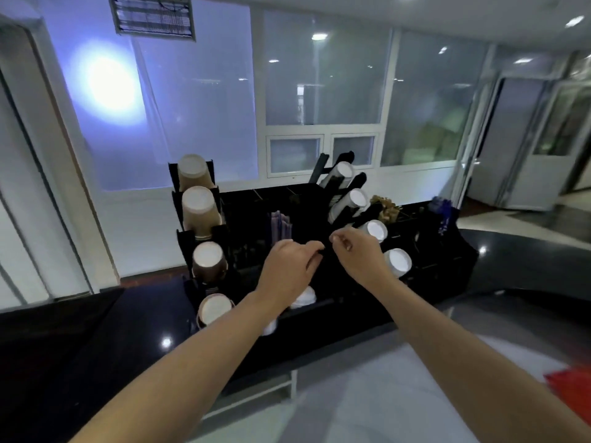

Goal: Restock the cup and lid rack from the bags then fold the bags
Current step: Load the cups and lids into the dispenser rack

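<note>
While both bare arms reach forward over the black counter (96, 340), the single head view shows the following.

Rack: one black cup and lid rack (425, 270) stands on the counter, directly ahead of the person, in front of frosted windows.

Left column: four stacks of brown paper cups (200, 207) lie in stepped slots, white bottoms facing out, one above another.

Right column: four stacks of white cups (397, 263) lie tilted in slanted slots, again stepped from top to bottom.

Middle section: one bundle of purple sticks (281, 227) stands upright in a compartment; what they are cannot be told.

Lids: white lids (303, 297) show in the low front part of the rack, just under the left wrist; their count cannot be told.

Left hand: the left hand (289, 266) hovers over the middle of the rack, fingers curled, tips pinching something small and dark that blends into the rack.

Right hand: the right hand (358, 254) is just beside the left, thumb and forefinger pinched together at the same spot; what they hold cannot be made out.

Far right of rack: one brownish dried bunch (385, 207) and one cluster of blue packets (443, 211) sit in the rear compartments.

Lower right corner: one red object (572, 398) is partly cut off by the edge, well apart from the rack.
</note>
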The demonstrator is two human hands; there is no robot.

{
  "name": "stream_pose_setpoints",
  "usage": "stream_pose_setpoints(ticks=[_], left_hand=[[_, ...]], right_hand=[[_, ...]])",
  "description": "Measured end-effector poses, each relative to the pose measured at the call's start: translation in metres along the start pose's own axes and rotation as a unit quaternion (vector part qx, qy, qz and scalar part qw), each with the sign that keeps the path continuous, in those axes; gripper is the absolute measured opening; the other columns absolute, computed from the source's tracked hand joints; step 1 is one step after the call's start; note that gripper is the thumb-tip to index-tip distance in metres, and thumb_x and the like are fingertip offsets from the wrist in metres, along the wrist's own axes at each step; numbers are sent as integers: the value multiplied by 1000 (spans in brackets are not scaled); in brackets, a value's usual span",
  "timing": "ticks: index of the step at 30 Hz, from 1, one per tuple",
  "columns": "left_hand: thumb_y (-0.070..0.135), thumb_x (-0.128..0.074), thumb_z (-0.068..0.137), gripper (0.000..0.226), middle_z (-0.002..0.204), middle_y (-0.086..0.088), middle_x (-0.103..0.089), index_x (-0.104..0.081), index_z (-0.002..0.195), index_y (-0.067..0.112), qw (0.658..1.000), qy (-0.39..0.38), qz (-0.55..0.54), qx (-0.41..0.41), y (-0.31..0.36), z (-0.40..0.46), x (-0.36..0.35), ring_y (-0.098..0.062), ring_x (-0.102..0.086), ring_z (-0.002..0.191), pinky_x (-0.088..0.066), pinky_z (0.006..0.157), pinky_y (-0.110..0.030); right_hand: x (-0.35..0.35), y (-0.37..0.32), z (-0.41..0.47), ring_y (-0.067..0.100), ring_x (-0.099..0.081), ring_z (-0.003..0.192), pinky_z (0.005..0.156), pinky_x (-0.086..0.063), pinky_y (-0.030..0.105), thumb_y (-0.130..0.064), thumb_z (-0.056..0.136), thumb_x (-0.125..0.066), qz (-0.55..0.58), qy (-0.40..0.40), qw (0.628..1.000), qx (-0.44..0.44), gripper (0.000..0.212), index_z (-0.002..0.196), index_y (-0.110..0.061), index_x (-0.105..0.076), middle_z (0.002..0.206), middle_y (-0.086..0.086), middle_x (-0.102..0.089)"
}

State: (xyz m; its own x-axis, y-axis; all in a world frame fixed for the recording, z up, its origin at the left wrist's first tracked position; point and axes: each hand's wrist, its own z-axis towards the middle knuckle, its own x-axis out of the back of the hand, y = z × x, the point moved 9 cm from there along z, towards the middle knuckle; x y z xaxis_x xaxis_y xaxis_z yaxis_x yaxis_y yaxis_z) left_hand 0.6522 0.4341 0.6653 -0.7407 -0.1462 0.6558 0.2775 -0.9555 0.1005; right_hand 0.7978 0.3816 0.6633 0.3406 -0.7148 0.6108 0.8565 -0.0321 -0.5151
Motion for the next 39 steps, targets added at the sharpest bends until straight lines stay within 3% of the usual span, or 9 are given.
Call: stream_pose_setpoints(ticks=[5, 7, 14, 17, 20, 23, 26, 32, 39], left_hand=[[33, -57, 102, 23, 77, -9, -71, -70, 114, 18, 994, -93, -53, 19, 78, 5, -75, -30, -66, 73, -52, 67, -40], [33, -52, 105, 25, 85, -8, -72, -70, 114, 18, 990, -120, -71, 3, 115, 6, -103, -29, -67, 78, -52, 68, -42], [20, -42, 103, 40, 124, -10, -67, -57, 140, 26, 965, -233, -117, 33, 265, 19, -205, -32, -62, 114, -49, 96, -43], [29, -43, 100, 25, 90, -1, -69, -66, 94, 25, 951, -265, -160, 26, 339, 14, -241, -29, -64, 88, -51, 75, -40], [37, -43, 97, 39, 63, 0, -48, -39, 65, 16, 935, -296, -191, 46, 400, 0, -282, -23, -50, 62, -43, 59, -41], [40, -38, 96, 43, 62, -1, -46, -37, 63, 13, 924, -335, -178, 46, 446, -21, -323, -18, -46, 59, -37, 54, -36], [36, -37, 92, 39, 61, 0, -46, -36, 60, 14, 908, -381, -164, 52, 474, -44, -357, -16, -42, 57, -29, 51, -33], [25, -47, 85, 34, 56, -2, -41, -33, 55, 14, 884, -447, -121, 55, 484, -75, -414, -18, -37, 54, -28, 50, -31], [31, -42, 95, 37, 62, 0, -49, -39, 62, 16, 858, -490, -151, 27, 493, -81, -507, -12, -41, 56, -30, 52, -31]], right_hand=[[85, 90, -64, 2, -57, 79, 75, -40, 5, -6, 93, -67, -66, -3, 997, -47, 12, 99, -13, -75, 94, -8, -55], [120, 125, -89, 11, -60, 85, 83, -45, 16, 0, 92, -66, -80, 2, 994, -78, 15, 97, -10, -75, 96, -3, -56], [249, 229, -191, 16, -54, 75, 69, -43, 27, 1, 89, -59, -133, -25, 977, -164, 22, 80, -18, -65, 83, -2, -57], [303, 275, -244, 20, -56, 73, 70, -49, 36, -5, 87, -56, -143, -43, 962, -227, 16, 80, -19, -60, 82, -1, -60], [351, 320, -303, 13, -54, 64, 64, -48, 34, -23, 90, -65, -148, -36, 946, -286, 17, 77, -26, -54, 66, -10, -56], [382, 356, -358, 6, -50, 54, 55, -40, 37, -35, 88, -58, -157, -35, 930, -330, 25, 66, -25, -49, 58, -9, -55], [393, 386, -403, 22, -56, 60, 60, -43, 46, -36, 87, -53, -174, -70, 910, -370, 28, 67, -17, -47, 61, 0, -57], [388, 431, -461, 23, -41, 64, 58, -27, 35, -32, 92, -52, -181, -107, 881, -424, 28, 70, -20, -41, 63, -2, -44], [379, 486, -486, 21, -30, 57, 56, -23, 38, -29, 92, -45, -191, -115, 845, -486, 26, 73, -12, -40, 65, 6, -42]])
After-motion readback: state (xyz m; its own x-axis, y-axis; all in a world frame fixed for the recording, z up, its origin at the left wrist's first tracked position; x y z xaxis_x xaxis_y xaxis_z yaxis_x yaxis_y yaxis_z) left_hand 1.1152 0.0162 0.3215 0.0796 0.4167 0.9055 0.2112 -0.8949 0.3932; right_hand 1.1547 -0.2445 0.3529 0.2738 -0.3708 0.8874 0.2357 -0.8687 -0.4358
